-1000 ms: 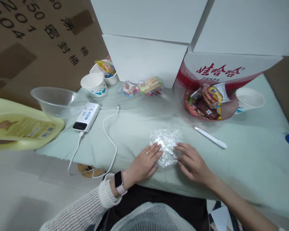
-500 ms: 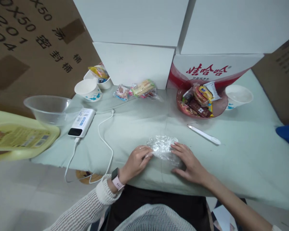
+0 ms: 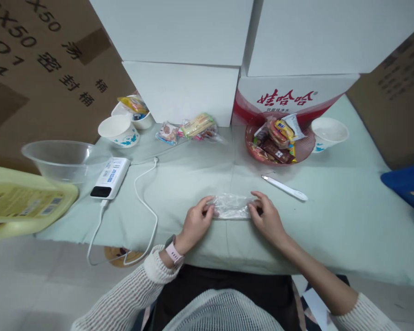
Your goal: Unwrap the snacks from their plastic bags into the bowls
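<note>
A crinkled clear plastic bag [image 3: 232, 206] lies near the front edge of the green-clothed table [image 3: 338, 216], flattened into a narrow strip. Its left end is pinched between the thumb and fingers of my left hand [image 3: 197, 219], which wears a watch with a pink strap. At the other end, the thumb and index finger of my right hand [image 3: 267, 219] grip the plastic. Beyond my right hand rests a white pen-like tool [image 3: 284, 188] with a metal tip.
A red bowl of packaged snacks [image 3: 250, 149] and a paper cup [image 3: 329, 133] stand back right. Snack packets [image 3: 196, 127] lie against white boxes. Leftward are paper cups [image 3: 119, 132], a clear basin [image 3: 60, 158], a power bank [image 3: 111, 178] with cable and a yellow jug [image 3: 31, 202].
The rounded, spread plastic bag has become a narrow folded strip. My right hand has gone from spread fingers to gripping its right end. The view has shifted slightly.
</note>
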### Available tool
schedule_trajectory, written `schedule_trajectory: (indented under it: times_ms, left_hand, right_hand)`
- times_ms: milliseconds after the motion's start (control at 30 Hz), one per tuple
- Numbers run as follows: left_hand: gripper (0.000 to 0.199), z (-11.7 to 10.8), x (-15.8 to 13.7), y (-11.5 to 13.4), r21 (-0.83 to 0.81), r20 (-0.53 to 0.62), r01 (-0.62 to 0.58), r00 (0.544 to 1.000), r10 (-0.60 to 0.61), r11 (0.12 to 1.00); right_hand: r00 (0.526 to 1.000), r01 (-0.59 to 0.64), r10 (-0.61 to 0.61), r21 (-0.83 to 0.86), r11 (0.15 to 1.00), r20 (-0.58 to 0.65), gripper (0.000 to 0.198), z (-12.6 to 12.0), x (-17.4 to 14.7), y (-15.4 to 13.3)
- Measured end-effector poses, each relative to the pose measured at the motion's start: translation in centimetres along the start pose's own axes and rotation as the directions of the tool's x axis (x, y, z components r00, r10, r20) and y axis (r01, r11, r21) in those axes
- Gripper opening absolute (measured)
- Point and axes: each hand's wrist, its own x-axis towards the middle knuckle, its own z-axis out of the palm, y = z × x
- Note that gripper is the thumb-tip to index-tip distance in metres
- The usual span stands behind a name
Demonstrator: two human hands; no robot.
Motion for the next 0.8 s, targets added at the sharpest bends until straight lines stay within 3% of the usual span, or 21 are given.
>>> schedule_trajectory:
  times_ms: [100, 200, 267, 333, 367, 467, 567, 667, 733, 800]
  left_hand:
    - [0.045, 0.3, 0.1, 0.3, 0.072, -0.080, -0.032, 0.996, 0.037, 0.997]
    - [0.047, -0.1, -0.3, 0.7, 0.324, -0.142, -0.290, 0.926, 0.350, 0.900]
    - [0.042, -0.3, -0.7, 0.9, 0.469, 0.029, -0.471, 0.853, 0.521, 0.747]
    - [0.040, -0.3, -0.8, 0.9, 0.512, 0.241, -0.560, 0.821, 0.517, 0.651]
    - [0.042, -0.3, -0.8, 0.8, 0.524, 0.308, -0.560, 0.827, 0.470, 0.641]
    - [0.053, -0.1, -0.8, 0.4, 0.554, 0.346, -0.484, 0.874, 0.342, 0.677]
    - [0.053, -0.1, -0.7, 0.3, 0.539, 0.319, -0.446, 0.893, 0.318, 0.714]
    - [0.045, 0.0, -0.9, 1.1, 0.486, 0.282, -0.431, 0.901, 0.330, 0.760]
    - [0.036, 0.0, -0.9, 2.1, 0.357, 0.259, -0.398, 0.912, 0.319, 0.845]
    - [0.030, -0.1, -0.8, 3.2, 0.113, 0.227, -0.253, 0.948, 0.223, 0.961]
  right_hand:
    - [0.996, 0.086, -0.089, -0.122, 0.989, -0.017, 0.036, 0.7, 0.9, -0.2]
    - [0.979, 0.203, -0.200, -0.199, 0.959, 0.032, 0.035, 1.2, 1.4, -0.5]
    - [0.966, 0.259, -0.250, -0.209, 0.943, 0.067, 0.033, 1.3, 1.7, -0.6]
    - [0.960, 0.279, -0.267, -0.221, 0.935, 0.083, 0.030, 1.2, 1.9, -0.8]
    - [0.960, 0.281, -0.267, -0.234, 0.931, 0.088, 0.030, 1.0, 1.9, -0.9]
    - [0.945, 0.327, -0.312, -0.263, 0.908, 0.098, 0.031, 0.0, 2.0, -0.9]
    - [0.890, 0.450, -0.415, -0.216, 0.866, 0.190, 0.037, -0.9, 1.6, -0.8]
    - [0.852, 0.498, -0.465, -0.102, 0.861, 0.239, 0.017, -1.4, 1.0, -1.1]
    - [0.871, 0.456, -0.452, 0.026, 0.889, 0.193, 0.012, -1.9, 0.9, -1.6]
    - [0.929, 0.321, -0.346, 0.179, 0.930, 0.132, 0.014, -2.5, 1.1, -2.1]
